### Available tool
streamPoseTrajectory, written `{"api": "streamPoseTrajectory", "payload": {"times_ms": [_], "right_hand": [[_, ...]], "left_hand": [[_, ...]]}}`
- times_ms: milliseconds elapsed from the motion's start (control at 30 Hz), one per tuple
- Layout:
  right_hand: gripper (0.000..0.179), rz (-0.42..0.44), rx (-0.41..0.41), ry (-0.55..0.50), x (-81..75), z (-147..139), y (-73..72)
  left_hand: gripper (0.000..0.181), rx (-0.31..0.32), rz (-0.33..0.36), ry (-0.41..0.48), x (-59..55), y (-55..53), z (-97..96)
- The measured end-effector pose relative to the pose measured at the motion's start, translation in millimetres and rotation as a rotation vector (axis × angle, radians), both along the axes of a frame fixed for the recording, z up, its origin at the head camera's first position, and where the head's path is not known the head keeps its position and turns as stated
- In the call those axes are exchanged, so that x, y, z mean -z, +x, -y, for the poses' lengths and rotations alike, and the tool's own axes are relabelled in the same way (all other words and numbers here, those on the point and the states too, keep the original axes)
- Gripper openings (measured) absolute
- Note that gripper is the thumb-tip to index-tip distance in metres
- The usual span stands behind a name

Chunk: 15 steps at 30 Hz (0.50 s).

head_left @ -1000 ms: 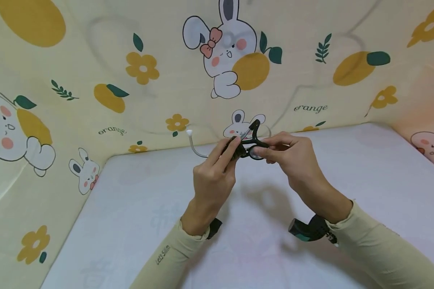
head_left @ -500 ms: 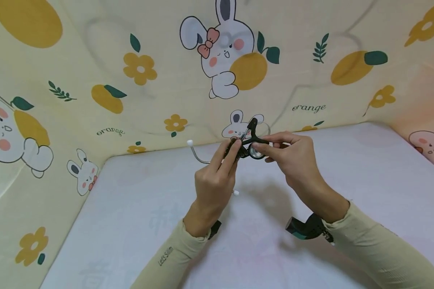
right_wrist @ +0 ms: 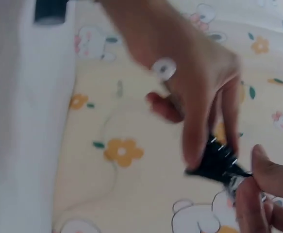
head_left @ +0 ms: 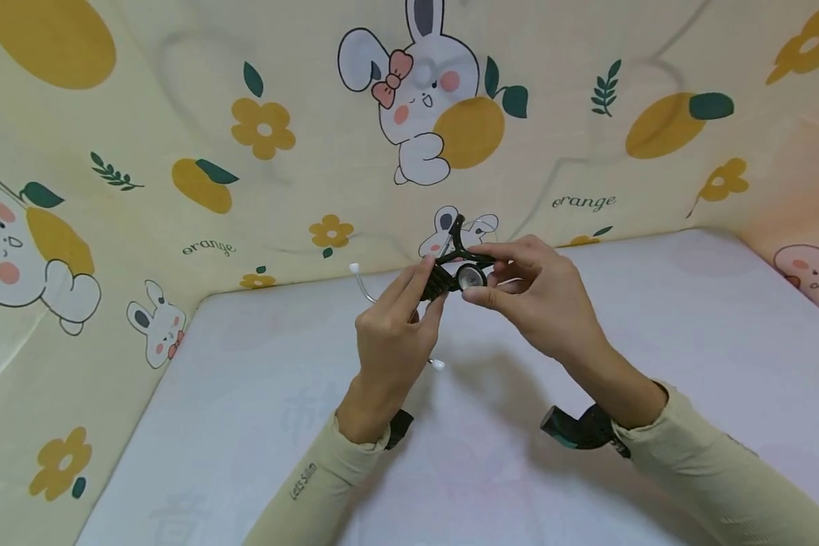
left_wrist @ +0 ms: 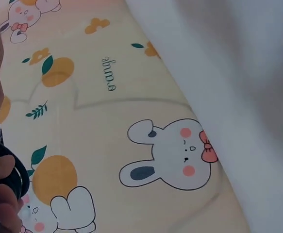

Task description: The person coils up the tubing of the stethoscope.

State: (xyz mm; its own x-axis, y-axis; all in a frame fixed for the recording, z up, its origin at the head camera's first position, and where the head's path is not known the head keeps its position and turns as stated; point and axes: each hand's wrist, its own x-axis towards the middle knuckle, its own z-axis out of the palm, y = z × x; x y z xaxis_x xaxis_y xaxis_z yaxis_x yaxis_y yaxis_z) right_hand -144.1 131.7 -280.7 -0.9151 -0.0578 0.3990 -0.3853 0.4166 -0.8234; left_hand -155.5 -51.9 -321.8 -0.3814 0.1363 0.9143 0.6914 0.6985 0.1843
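Note:
Both hands hold a black stethoscope up over the table, its tubing gathered into a folded bundle (head_left: 437, 283). My left hand (head_left: 397, 326) grips that bundle between fingers and thumb. My right hand (head_left: 546, 296) pinches the black tubing by the round chest piece (head_left: 472, 277), with its thumb against the chest piece's lower edge. A forked black piece of tubing (head_left: 458, 241) sticks up above the hands. One white ear tip (head_left: 354, 268) shows left of my left hand, another ear tip (head_left: 437, 365) below it. In the right wrist view, the bundle (right_wrist: 218, 160) spans both hands.
Under the hands lies a white-covered table (head_left: 246, 394). A cream cloth (head_left: 280, 197) printed with rabbits and oranges rises behind it and at both sides. Each wrist carries a dark camera, the right camera (head_left: 580, 428) jutting inward over the table.
My right hand has shifted slightly left with the chest piece, whose round face now shows more fully. The forked tubing has tipped left. The lower ear tip has come into sight below the left hand.

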Motion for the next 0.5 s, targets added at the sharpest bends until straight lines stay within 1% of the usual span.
{"api": "streamPoseTrajectory", "payload": {"times_ms": [67,133,200,267,300,367,433,500], "right_hand": [[0.041,-0.082,0.004,0.014,1.9,0.0,-1.8],[0.038,-0.143,0.016,0.014,3.9,-0.7,-3.4],[0.037,-0.169,0.018,0.001,5.8,-1.7,-4.6],[0.035,-0.162,0.018,-0.025,6.8,-2.5,-5.3],[0.032,-0.146,0.019,-0.040,6.6,-2.8,-5.6],[0.028,-0.085,0.018,-0.082,5.6,-3.9,-5.8],[0.024,0.007,0.017,-0.138,3.3,-5.3,-5.9],[0.019,0.118,0.005,-0.204,0.2,-7.2,-6.2]], "left_hand": [[0.042,0.030,0.023,0.024,-2.1,0.4,1.6],[0.042,0.048,0.032,0.037,-3.5,1.0,2.5],[0.041,0.058,0.029,0.050,-4.3,1.2,2.9],[0.039,0.065,0.023,0.055,-5.3,1.6,2.9],[0.038,0.068,0.015,0.054,-5.6,1.7,2.7],[0.036,0.063,-0.010,0.038,-5.6,1.6,2.0],[0.034,0.053,-0.037,0.011,-4.9,1.3,1.0],[0.032,0.046,-0.064,-0.019,-3.5,0.6,-0.2]]}}
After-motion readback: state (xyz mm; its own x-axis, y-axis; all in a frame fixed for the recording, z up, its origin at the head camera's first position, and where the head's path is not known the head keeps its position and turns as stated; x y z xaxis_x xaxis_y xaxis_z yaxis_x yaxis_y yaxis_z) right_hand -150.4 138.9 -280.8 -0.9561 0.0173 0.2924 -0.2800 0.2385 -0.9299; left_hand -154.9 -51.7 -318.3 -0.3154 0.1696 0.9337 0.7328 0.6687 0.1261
